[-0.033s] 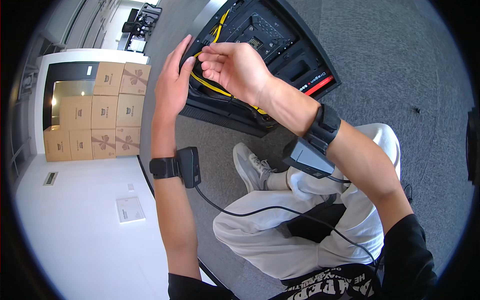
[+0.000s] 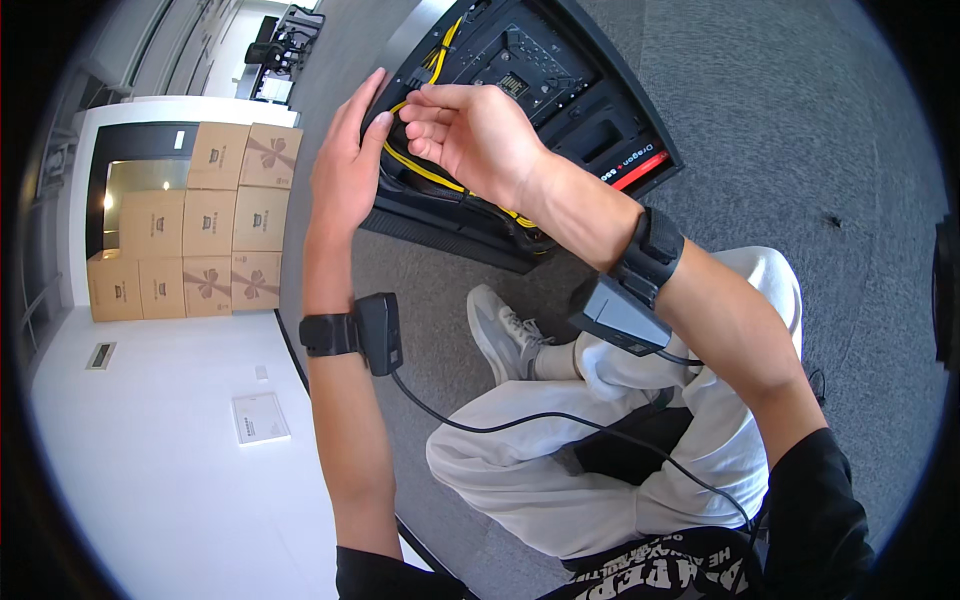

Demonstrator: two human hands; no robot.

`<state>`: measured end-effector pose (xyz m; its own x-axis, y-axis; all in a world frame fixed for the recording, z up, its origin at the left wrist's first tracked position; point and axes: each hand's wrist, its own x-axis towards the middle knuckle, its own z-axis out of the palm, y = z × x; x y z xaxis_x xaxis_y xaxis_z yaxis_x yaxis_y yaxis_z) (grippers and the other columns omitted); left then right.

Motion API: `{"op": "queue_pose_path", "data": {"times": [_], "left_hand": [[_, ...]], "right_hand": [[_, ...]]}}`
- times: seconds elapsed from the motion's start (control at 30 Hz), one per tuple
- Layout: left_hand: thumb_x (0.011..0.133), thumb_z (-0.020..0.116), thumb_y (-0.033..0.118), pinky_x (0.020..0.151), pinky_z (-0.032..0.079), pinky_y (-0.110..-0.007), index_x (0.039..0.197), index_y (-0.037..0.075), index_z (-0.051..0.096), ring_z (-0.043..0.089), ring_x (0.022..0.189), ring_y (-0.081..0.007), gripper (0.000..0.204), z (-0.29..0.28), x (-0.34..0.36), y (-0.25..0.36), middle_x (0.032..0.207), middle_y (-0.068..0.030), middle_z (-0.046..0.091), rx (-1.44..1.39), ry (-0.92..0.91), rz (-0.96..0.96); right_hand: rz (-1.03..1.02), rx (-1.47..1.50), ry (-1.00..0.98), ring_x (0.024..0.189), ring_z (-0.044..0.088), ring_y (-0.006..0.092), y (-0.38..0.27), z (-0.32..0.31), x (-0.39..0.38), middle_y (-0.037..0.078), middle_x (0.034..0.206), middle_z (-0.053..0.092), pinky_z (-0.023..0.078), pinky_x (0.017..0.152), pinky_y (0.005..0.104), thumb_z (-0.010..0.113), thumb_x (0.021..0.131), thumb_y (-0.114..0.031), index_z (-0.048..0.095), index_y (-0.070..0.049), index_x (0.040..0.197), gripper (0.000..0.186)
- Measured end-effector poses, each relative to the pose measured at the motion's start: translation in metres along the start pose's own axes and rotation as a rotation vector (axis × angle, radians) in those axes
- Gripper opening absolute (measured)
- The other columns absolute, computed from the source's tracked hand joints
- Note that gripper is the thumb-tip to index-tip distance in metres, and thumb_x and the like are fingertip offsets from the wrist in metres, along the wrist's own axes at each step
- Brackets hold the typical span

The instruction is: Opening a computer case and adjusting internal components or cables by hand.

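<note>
An opened black computer case (image 2: pixel 560 185) lies on the floor with its inside facing up. A bundle of yellow cables (image 2: pixel 425 168) runs along its near left side, and a dark circuit board (image 2: pixel 515 70) shows inside. My left hand (image 2: pixel 345 165) lies along the left edge of the case, its fingers stretched and its thumb apart. Over the cables, my right hand (image 2: pixel 465 130) is closed with fingers curled, thumb side toward a small black connector (image 2: pixel 418 78). What sits between those fingertips, if anything, is hidden. A red-striped label borders the right side of the case.
Both wrists wear black strapped devices, and a black cord (image 2: pixel 560 414) hangs from them across my lap. My bent legs and a grey shoe (image 2: pixel 505 335) are close to the case. Stacked cardboard boxes (image 2: pixel 208 222) stand by the white wall (image 2: pixel 170 430) on the left.
</note>
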<state>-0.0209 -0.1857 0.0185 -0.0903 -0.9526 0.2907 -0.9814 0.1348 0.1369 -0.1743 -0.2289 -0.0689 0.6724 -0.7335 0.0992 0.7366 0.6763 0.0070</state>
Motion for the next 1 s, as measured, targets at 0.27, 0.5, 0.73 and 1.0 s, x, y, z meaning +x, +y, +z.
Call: {"op": "queue_pose_path", "data": {"times": [0.27,0.5,0.73,1.0], "left_hand": [[0.104,0.049,0.021,0.117,0.031,-0.035,0.151,0.011,0.046,0.044,0.142,-0.0267,0.047,-0.002,-0.001,0.011,0.152,-0.0122,0.05,0.014,-0.055,-0.06],[0.103,0.052,0.028,0.109,0.04,-0.037,0.147,0.019,0.051,0.054,0.132,-0.0299,0.044,-0.001,-0.002,0.001,0.143,-0.0126,0.056,0.053,0.013,0.008],[0.104,0.051,0.03,0.108,0.041,-0.037,0.147,0.02,0.051,0.054,0.131,-0.0299,0.044,0.0,0.001,0.001,0.142,-0.0108,0.057,0.057,0.02,0.015],[0.103,0.052,0.03,0.107,0.042,-0.038,0.146,0.023,0.052,0.056,0.129,-0.03,0.044,-0.001,0.0,-0.003,0.14,-0.0098,0.058,0.09,0.043,0.029]], "right_hand": [[-0.506,-0.939,0.169,0.073,0.069,0.0275,-0.015,-0.008,0.002,0.016,0.086,0.067,0.056,0.067,0.0382,0.066,0.088,-0.008,0.056,0.002,0.102,0.02],[-0.938,-1.603,0.173,0.084,0.069,0.0409,-0.006,-0.001,0.0,0.018,0.096,0.069,0.055,0.074,0.0478,0.074,0.085,-0.016,0.055,-0.002,0.103,0.03],[-1.15,-1.731,0.137,0.074,0.068,0.0414,-0.007,-0.014,0.015,0.015,0.093,0.067,0.057,0.062,0.0489,0.075,0.086,-0.02,0.051,-0.003,0.104,0.034],[-1.213,-1.802,0.107,0.07,0.069,0.0354,-0.009,-0.016,0.02,0.013,0.088,0.067,0.056,0.058,0.045,0.072,0.086,-0.018,0.052,-0.005,0.1,0.028]]}}
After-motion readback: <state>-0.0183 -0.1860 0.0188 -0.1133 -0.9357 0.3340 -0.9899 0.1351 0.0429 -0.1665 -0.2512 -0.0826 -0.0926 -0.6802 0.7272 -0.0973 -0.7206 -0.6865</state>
